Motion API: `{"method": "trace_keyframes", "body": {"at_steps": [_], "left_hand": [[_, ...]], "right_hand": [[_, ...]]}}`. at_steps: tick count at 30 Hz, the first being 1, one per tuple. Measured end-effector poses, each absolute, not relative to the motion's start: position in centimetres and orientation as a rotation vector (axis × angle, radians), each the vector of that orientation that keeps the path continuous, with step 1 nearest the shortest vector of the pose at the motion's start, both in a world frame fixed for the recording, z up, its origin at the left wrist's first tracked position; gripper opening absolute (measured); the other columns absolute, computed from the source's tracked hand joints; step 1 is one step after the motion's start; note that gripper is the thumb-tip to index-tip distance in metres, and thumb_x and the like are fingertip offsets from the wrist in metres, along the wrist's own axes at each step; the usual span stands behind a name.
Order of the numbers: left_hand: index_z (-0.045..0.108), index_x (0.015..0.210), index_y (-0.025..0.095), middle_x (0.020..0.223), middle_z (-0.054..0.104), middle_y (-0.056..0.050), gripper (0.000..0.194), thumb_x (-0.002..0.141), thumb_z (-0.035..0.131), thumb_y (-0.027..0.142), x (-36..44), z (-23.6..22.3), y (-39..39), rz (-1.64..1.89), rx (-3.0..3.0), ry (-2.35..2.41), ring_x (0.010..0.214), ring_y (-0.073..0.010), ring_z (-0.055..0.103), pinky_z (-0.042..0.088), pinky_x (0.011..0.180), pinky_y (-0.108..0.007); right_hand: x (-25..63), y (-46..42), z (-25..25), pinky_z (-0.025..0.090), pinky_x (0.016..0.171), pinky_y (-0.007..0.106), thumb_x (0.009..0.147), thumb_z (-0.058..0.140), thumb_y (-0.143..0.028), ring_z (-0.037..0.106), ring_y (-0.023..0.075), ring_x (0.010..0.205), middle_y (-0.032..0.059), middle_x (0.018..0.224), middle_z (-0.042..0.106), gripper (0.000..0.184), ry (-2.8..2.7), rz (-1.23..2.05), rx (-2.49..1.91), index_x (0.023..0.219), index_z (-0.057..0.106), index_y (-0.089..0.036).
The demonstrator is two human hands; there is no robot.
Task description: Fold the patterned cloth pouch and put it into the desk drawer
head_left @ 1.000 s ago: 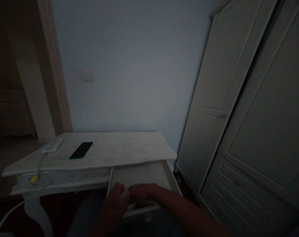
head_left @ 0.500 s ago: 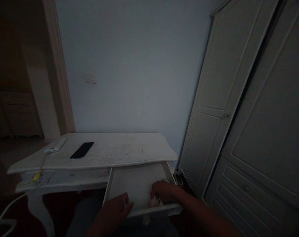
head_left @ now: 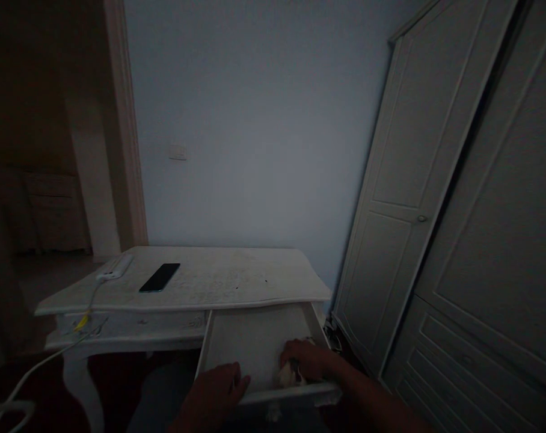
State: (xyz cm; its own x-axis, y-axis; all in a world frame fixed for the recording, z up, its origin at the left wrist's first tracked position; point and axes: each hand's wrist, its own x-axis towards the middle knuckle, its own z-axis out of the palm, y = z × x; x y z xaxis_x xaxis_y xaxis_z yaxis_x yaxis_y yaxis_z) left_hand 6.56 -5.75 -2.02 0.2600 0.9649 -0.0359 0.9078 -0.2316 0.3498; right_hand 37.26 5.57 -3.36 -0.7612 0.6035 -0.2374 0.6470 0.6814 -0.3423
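Note:
The room is dim. A white desk (head_left: 219,282) has its right drawer (head_left: 250,349) pulled out toward me. My left hand (head_left: 216,391) rests over the drawer's front edge at its left, fingers bent on the rim. My right hand (head_left: 306,361) is inside the drawer at its right front corner, fingers curled around a small pale object (head_left: 285,376) that I cannot make out.
A black phone (head_left: 159,277) and a white power strip (head_left: 116,267) with a white cable (head_left: 38,364) lie on the desk's left part. A tall white wardrobe (head_left: 457,228) stands close on the right. A doorway (head_left: 52,150) opens at the left.
My right hand moved from the drawer's front middle to its right front corner and closed on a pale object. My left hand shifted to the front edge. The view drifted slightly left.

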Motion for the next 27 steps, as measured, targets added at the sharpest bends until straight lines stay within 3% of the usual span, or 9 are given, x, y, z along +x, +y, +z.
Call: {"method": "trace_keyframes", "body": {"at_steps": [13, 27], "left_hand": [[0.069, 0.098, 0.025, 0.100, 0.078, -0.004, 0.045, 0.108, 0.035, 0.054, 6.5, -2.5, -5.7, 0.270, 2.247, 1.732, 0.096, -0.0233, 0.073, 0.045, 0.083, -0.034], [0.069, 0.099, 0.025, 0.100, 0.078, -0.005, 0.046, 0.109, 0.033, 0.052, 6.4, -2.1, -6.0, 0.255, 2.292, 1.722, 0.097, -0.0252, 0.073, 0.045, 0.082, -0.035]], "right_hand": [[36.5, 5.2, -3.8, 0.040, 0.107, 0.040, 0.061, 0.056, -0.008, 0.055, 0.0278, 0.126, 0.0078, 0.135, 0.060, 0.079, 2.833, -0.883, 1.255, 0.137, 0.062, -0.026], [34.7, 4.1, -4.0, 0.040, 0.104, 0.042, 0.071, 0.061, -0.014, 0.053, 0.0302, 0.131, 0.0121, 0.142, 0.053, 0.075, 2.856, -0.784, 1.517, 0.144, 0.046, -0.025]]}}
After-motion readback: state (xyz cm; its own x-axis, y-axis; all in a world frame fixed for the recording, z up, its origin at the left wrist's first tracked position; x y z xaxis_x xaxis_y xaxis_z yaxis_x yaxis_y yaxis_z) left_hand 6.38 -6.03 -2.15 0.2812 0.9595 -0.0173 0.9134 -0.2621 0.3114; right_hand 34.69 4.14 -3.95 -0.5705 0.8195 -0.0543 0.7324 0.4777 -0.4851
